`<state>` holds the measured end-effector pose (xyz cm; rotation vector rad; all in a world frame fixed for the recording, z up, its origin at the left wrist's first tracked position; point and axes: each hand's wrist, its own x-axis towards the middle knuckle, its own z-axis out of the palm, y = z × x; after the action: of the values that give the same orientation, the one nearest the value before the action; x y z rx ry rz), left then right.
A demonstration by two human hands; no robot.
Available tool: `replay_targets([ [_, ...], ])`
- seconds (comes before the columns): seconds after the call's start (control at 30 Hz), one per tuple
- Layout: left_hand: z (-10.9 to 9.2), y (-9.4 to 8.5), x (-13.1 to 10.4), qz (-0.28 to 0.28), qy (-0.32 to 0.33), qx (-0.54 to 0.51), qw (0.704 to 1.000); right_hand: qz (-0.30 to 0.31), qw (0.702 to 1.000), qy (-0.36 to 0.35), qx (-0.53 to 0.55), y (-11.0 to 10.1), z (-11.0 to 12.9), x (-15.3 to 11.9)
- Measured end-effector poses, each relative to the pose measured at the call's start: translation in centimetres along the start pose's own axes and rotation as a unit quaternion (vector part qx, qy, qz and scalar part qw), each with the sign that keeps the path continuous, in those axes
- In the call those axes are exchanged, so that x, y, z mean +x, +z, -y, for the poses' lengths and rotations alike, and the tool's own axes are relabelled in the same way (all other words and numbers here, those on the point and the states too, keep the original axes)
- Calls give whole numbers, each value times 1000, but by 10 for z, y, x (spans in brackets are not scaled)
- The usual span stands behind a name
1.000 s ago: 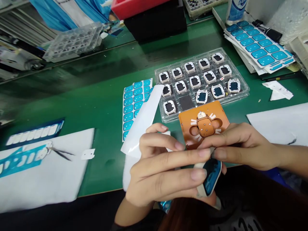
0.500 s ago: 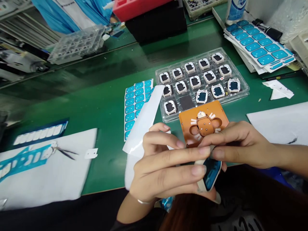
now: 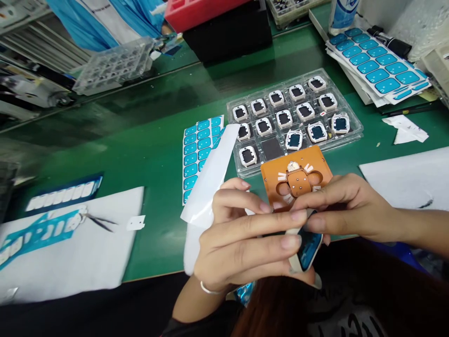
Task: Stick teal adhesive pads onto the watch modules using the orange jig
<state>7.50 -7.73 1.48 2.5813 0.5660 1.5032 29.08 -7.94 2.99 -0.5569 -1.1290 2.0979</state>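
Observation:
My left hand (image 3: 242,243) and my right hand (image 3: 351,210) are closed together on a watch case (image 3: 309,250) with a pale rim and a dark, bluish shiny face. It is held tilted near the table's front edge. Fingers of the left hand lie along its side, and the right thumb and fingertips press at its upper end, partly hiding it. Just behind the hands lies an orange fixture block (image 3: 271,180) with a shaped recess. Beyond it a clear plastic tray (image 3: 355,133) carries several white-rimmed watch cases (image 3: 248,156).
A white backing sheet (image 3: 210,182) overlaps sheets of blue stickers (image 3: 190,159). More sticker sheets (image 3: 387,84) are stacked at the back right. Tweezers (image 3: 100,221) rest on a white pad (image 3: 91,257) at left. A black box (image 3: 228,40) with a red tray stands behind; another person's blue clothing (image 3: 73,21) shows beyond.
The watch case and both hands stay in nearly the same grip. The view has shifted very slightly, and the case's lower end appears a little higher.

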Motion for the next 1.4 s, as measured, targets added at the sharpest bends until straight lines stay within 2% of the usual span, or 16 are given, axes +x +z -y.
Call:
replay_targets([
  [0.37, -2, 1, 4, 0, -7, 0, 1000, -20, 1000, 7, 11, 1, -1, 0],
  [0.67, -3, 2, 5, 11, -2, 7, 1000, -15, 996, 7, -91, -2, -2, -1],
  [0.9, -5, 2, 6, 11, -14, 16, 1000, -22, 992, -3, -128, -1, -1, -1],
  [1.07, 0, 3, 7, 9, 25, 4, 1000, -16, 995, -12, -95, 0, -2, 0],
  [1.2, 3, 7, 9, -1, 17, -10, 1000, -7, 998, 3, -68, 2, -3, -1],
  [1.27, 4, 11, 8, -33, -8, -41, 999, 14, 999, 8, -33, 2, -3, -1],
  [1.4, 5, 18, 3, -87, -112, -125, 982, 45, 999, 9, 25, 0, -1, -3],
])
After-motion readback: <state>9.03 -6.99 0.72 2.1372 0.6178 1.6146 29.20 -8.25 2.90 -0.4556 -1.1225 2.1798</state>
